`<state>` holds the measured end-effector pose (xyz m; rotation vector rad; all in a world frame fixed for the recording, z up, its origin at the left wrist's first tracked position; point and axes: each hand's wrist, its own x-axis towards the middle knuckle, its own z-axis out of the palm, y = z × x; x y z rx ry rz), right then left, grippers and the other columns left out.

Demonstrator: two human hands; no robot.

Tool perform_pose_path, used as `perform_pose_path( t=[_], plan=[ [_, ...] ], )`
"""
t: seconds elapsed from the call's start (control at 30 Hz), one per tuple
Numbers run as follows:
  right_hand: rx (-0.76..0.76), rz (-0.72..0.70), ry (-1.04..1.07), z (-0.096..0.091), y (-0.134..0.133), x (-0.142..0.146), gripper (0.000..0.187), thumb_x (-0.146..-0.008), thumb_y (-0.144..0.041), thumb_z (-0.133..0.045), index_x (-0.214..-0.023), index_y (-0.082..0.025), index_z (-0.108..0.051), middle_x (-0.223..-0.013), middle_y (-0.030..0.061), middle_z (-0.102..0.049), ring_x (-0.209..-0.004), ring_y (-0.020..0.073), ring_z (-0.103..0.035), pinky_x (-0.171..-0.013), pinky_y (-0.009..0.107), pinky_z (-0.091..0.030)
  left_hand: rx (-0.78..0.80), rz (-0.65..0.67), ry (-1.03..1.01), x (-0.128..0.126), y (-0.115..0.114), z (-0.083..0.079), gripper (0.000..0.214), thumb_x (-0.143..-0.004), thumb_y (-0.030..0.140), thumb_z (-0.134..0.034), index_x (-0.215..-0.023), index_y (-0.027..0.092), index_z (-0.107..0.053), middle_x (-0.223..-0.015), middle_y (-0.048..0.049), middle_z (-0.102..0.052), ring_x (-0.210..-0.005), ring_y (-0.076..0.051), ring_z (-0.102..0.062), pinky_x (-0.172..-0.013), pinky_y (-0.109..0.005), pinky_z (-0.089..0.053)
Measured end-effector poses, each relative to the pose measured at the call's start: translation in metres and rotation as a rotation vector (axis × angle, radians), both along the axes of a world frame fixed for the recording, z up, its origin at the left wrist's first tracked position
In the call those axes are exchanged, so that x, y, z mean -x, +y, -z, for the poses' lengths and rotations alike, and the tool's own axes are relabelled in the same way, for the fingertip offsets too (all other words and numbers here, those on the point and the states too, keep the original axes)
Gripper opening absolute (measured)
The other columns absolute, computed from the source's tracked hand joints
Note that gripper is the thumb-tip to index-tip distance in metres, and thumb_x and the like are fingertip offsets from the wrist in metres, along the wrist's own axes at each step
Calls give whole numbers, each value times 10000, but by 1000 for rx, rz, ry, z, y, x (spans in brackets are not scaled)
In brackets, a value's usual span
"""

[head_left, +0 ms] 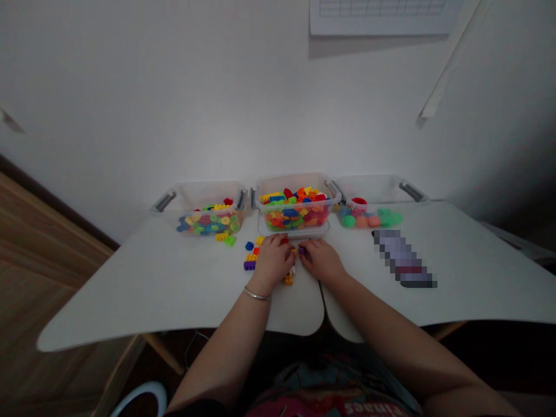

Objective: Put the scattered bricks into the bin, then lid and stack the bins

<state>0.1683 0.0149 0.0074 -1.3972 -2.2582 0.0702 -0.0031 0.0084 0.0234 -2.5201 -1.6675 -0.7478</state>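
Observation:
Near the middle of the white table (182,292), my left hand (273,259) curls over a small cluster of toy building bricks, palm down and a bracelet at its wrist. Its fingers are closed and hide most of what is under them; a bit of a red brick (284,240) and an orange-yellow brick (288,280) show around it. Just to the right, my right hand (322,260) pinches a small purple brick (302,251) with its fingertips. Left of my left hand lie a blue brick (249,246), yellow bricks (251,258) and a longer purple brick (249,266).
Along the wall stand three clear bins: a left bin (191,194) with mixed pieces, a middle bin (299,205) heaped with bricks, a right bin (369,188) with rounded pieces. A green brick (230,241) lies before the left bin. A pixelated, phone-like object (402,258) lies right.

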Motion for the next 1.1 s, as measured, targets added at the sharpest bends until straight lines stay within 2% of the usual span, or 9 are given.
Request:
perform_pose_path(
  t=[0.1,0.2,0.27,0.4,0.63,0.73,0.8,0.97,1.1],
  plan=[
    [9,-5,205,6,5,-4,230,-839,-217,-540,-1046,-188,-637,-1026,98,-682,-974,241,-605,-890,393,-493,6,2,-7,0,0,-1,192,-848,263,-591,-949,221,-749,-1251,-80,-625,-1176,-270,-516,-1062,-450,-411],
    [-7,-6,456,6,10,-4,213,-801,-202,-540,-1006,-195,-596,-958,81,-665,-837,201,-614,-784,363,-529,-1,4,-7,0,1,-1,198,-846,251,-586,-956,222,-749,-1249,-81,-624,-1168,-267,-519,-1053,-442,-416],
    [-80,-43,595,-2,12,-3,182,-784,-194,-535,-963,-208,-566,-940,75,-652,-788,185,-607,-734,348,-535,-2,5,0,-1,0,-1,203,-848,250,-582,-959,217,-748,-1248,-84,-623,-1166,-266,-520,-1056,-442,-411],
    [-256,-98,776,-31,17,-5,136,-795,-207,-545,-928,-229,-526,-1007,84,-650,-896,194,-621,-776,358,-536,11,3,2,-1,-1,-3,209,-855,253,-575,-959,201,-748,-1244,-95,-626,-1168,-270,-519,-1063,-445,-401],
    [-318,13,985,-93,58,-5,242,-811,-319,-584,-1024,-225,-517,-1034,72,-654,-919,178,-630,-829,336,-516,15,10,0,2,2,-1,205,-849,251,-580,-957,220,-751,-1226,-81,-633,-1161,-260,-521,-1061,-437,-404],
    [-341,51,915,-110,75,-1,221,-818,-330,-571,-1008,-223,-535,-987,56,-663,-898,173,-621,-837,338,-502,12,16,0,4,4,2,209,-846,246,-579,-960,212,-751,-1234,-89,-628,-1157,-260,-521,-1059,-441,-403],
    [-338,94,802,-115,82,3,180,-810,-312,-582,-959,-213,-565,-946,53,-673,-880,183,-617,-859,360,-487,11,20,-4,4,5,4,212,-848,246,-576,-964,211,-750,-1238,-91,-625,-1158,-260,-520,-1057,-442,-403],
    [-248,248,527,-108,86,12,121,-798,-281,-610,-896,-212,-620,-913,59,-698,-893,231,-620,-931,444,-426,6,27,-10,4,5,4,211,-849,253,-575,-963,216,-748,-1221,-82,-631,-1154,-264,-524,-1051,-446,-407],
    [-289,298,403,-100,86,16,108,-814,-290,-608,-887,-221,-646,-880,66,-705,-913,255,-613,-1002,497,-348,13,21,-28,3,4,3,219,-849,257,-576,-978,205,-745,-1225,-82,-630,-1156,-269,-522,-1054,-442,-409]
  ],
)
